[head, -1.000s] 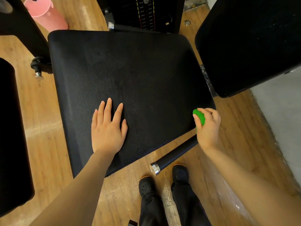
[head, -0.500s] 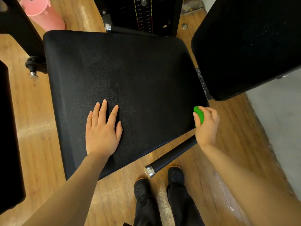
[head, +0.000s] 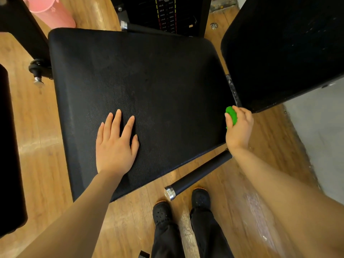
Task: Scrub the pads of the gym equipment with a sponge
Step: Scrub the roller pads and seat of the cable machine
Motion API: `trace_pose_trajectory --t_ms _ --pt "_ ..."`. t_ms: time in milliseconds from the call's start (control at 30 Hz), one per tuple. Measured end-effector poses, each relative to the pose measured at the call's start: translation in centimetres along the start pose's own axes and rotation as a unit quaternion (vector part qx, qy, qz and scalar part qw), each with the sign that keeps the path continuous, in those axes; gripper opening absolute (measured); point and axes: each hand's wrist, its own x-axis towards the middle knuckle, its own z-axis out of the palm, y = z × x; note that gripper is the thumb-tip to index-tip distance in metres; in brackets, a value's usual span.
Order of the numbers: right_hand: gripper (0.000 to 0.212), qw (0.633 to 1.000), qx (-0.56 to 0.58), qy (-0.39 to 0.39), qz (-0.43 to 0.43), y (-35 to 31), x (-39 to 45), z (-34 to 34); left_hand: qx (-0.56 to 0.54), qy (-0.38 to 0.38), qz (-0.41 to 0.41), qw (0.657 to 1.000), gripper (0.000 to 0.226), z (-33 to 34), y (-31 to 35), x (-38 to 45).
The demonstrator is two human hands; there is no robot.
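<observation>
A large black seat pad (head: 149, 81) of a gym machine fills the middle of the head view. My left hand (head: 115, 144) lies flat on its near part, fingers straight and spread. My right hand (head: 240, 127) grips a green sponge (head: 231, 114) and holds it against the pad's right edge, near the front corner. Most of the sponge is hidden inside my fingers. A second black pad (head: 283, 49) stands tilted at the upper right, close above that hand.
A black handle bar with a chrome cap (head: 197, 175) sticks out under the seat's front edge, just above my black shoes (head: 200, 199). A weight stack (head: 165, 13) stands behind, a pink bucket (head: 52, 12) top left, another black pad (head: 9, 155) far left.
My right hand has slid the sponge a little way up along the pad's right edge. The left hand stays flat on the pad.
</observation>
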Motion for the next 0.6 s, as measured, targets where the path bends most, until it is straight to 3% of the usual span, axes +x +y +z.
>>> trace_pose_trajectory --t_ms 367,600 --pt "0.038 1.0 -0.01 0.013 -0.008 1.9 -5.7 -1.0 -0.009 -0.001 -0.001 1.0 0.049 -0.1 0.1 0.0" --pt "0.037 0.999 -0.009 -0.027 0.039 0.5 -5.0 -2.7 -0.019 -0.086 -0.014 0.996 0.058 -1.9 0.7 0.4"
